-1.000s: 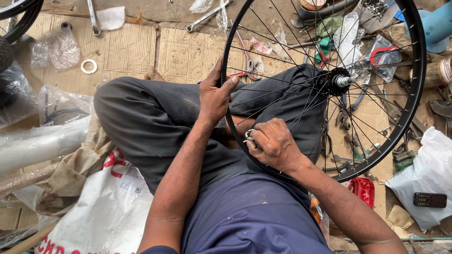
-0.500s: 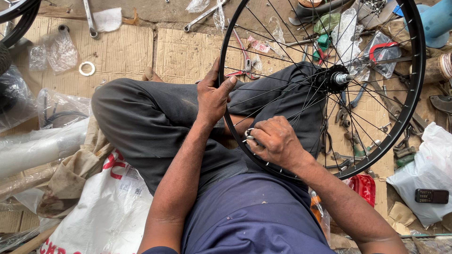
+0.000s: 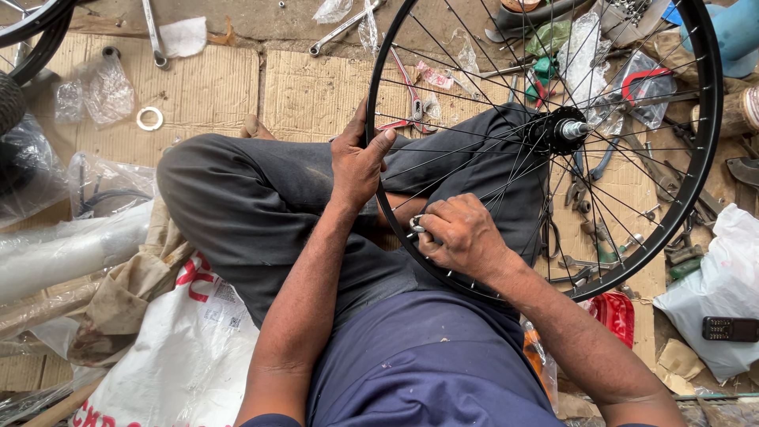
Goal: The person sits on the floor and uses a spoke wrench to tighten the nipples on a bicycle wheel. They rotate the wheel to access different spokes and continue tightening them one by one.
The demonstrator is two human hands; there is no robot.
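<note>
A black spoked bicycle wheel (image 3: 699,150) rests across my crossed legs, its hub (image 3: 560,130) to the upper right. My left hand (image 3: 357,162) grips the rim on its left side, thumb hooked over the edge. Lower on the rim, my right hand (image 3: 461,235) is closed around a small round metal spoke wrench (image 3: 416,226), which sits against the rim where a spoke meets it. Both forearms reach up from the bottom of the view.
Cardboard sheets (image 3: 308,87) cover the floor. Pliers, spanners (image 3: 340,30) and plastic bags lie scattered under and behind the wheel. A metal ring (image 3: 149,119) lies at the left. A dark phone (image 3: 729,328) sits on a white bag at the right. Another tyre (image 3: 32,24) is at top left.
The wheel and both hands keep nearly the same pose. My right hand has turned slightly at the rim with the small wrench.
</note>
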